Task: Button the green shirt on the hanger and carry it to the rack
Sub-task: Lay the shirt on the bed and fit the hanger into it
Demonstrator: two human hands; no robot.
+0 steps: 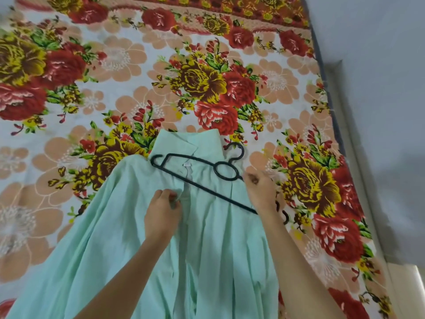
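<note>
Two bare forearms, no sleeves in view, bare hands, left hand [162,214], right hand [261,191]

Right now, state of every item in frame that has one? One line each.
green shirt: spread on the floral bedsheet, front open near the collar, not yet buttoned there.
hanger: lying on the shirt's open neck area, hook past the collar, one end under the right hand.
left hand: closed, pinching the shirt's front edge.
right hand: closed on the hanger's arm.
</note>
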